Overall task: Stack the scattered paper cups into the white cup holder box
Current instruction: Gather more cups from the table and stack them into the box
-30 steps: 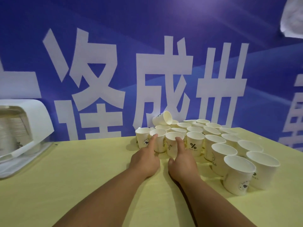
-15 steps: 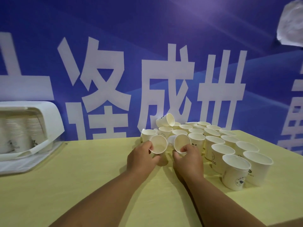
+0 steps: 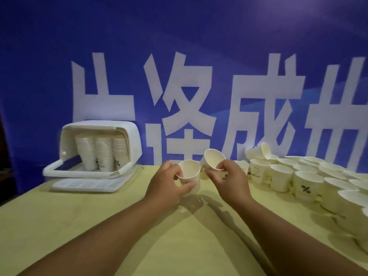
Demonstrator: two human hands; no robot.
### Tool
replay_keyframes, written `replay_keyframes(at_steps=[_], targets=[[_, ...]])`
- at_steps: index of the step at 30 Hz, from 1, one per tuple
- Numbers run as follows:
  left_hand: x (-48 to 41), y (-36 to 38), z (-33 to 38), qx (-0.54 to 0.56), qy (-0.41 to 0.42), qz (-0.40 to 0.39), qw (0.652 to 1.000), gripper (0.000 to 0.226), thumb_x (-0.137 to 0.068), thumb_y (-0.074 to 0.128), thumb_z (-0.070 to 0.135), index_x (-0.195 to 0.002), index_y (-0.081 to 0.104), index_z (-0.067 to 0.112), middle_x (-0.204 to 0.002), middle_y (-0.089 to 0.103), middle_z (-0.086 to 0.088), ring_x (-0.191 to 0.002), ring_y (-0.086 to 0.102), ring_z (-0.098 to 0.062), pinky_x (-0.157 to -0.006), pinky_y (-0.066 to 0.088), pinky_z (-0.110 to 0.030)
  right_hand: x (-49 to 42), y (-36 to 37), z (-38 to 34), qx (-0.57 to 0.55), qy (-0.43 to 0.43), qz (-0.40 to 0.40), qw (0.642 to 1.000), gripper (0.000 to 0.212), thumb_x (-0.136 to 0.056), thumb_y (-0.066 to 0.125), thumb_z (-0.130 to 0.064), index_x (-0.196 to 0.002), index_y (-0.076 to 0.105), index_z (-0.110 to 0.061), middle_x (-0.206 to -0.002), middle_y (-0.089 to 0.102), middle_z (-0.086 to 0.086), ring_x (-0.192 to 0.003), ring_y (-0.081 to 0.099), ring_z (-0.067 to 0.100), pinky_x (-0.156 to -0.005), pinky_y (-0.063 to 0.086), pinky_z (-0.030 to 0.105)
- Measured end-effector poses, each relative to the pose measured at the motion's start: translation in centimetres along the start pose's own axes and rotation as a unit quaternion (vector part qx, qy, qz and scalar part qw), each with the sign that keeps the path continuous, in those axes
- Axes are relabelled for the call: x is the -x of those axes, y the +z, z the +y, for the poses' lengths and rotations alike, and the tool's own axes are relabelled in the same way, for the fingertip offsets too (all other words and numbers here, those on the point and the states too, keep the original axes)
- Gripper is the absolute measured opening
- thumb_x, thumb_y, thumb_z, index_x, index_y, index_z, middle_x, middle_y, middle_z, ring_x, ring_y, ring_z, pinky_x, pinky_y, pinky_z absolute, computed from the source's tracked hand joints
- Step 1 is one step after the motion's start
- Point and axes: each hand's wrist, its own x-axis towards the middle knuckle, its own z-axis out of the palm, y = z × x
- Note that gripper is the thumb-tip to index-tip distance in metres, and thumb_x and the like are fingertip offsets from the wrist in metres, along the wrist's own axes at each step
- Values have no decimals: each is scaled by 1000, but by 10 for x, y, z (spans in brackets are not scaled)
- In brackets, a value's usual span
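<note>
My left hand [image 3: 166, 185] grips a white paper cup [image 3: 190, 175] above the table, its mouth turned toward me. Just to its right, my right hand [image 3: 232, 179] holds a second paper cup [image 3: 212, 162], tilted, with its base close to the first cup's rim. The white cup holder box [image 3: 95, 150] stands at the back left with its lid raised and three stacks of cups [image 3: 103, 152] inside. Several loose cups [image 3: 298, 176] stand crowded on the right side of the table, one lying on top of them [image 3: 258, 151].
The yellow table [image 3: 99, 226] runs from the box to the cup cluster. A blue banner with large white characters [image 3: 179, 96] closes off the back. The box's white lid tray [image 3: 87, 184] lies flat in front of it.
Both hands have each lifted a cup off the cluster and carried it left. The view has swung left, bringing the holder box fully into sight.
</note>
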Motion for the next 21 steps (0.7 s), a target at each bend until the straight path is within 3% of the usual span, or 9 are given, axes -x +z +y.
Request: replay_keyframes(at_steps=[5, 9, 14, 18, 21], targets=[[-22, -54, -54, 30, -19, 53, 998, 38, -76, 84, 44, -77, 50, 26, -90, 56, 11, -82, 57, -13, -74, 55, -41, -12, 65, -36, -91, -1, -34, 995, 24, -87, 75, -43, -89, 60, -25, -101, 62, -14, -94, 57, 5, -73, 45, 24], [-41, -93, -86, 54, -44, 97, 993, 41, -73, 87, 42, -84, 50, 26, -92, 61, 7, -84, 63, -22, -71, 55, -42, -24, 112, -63, -150, 2, -62, 987, 25, -87, 75, -44, -89, 60, -24, -103, 64, -11, -96, 59, 8, -77, 50, 27], [-61, -132, -121, 111, -76, 174, 976, 61, -75, 90, 34, -117, 46, 31, -107, 57, 16, -92, 63, -13, -78, 58, -40, -36, 157, -96, -237, -6, -64, 969, 20, -91, 71, -45, -97, 61, -28, -101, 65, -12, -97, 61, 8, -76, 51, 26], [-71, -144, -151, 128, -126, 211, 961, 85, -76, 89, 35, -145, 39, 30, -113, 57, 16, -100, 62, -11, -85, 54, -35, -49, 185, -117, -301, 24, -43, 952, 31, -90, 72, -45, -111, 53, -33, -109, 63, -9, -100, 64, 14, -79, 60, 31], [-72, -145, -169, 88, -148, 182, 968, 82, -78, 88, 38, -148, 46, 30, -123, 60, 11, -108, 61, -15, -92, 54, -38, -59, 199, -132, -350, 43, -28, 935, 43, -89, 74, -43, -122, 48, -35, -112, 62, -9, -100, 64, 11, -82, 61, 31]])
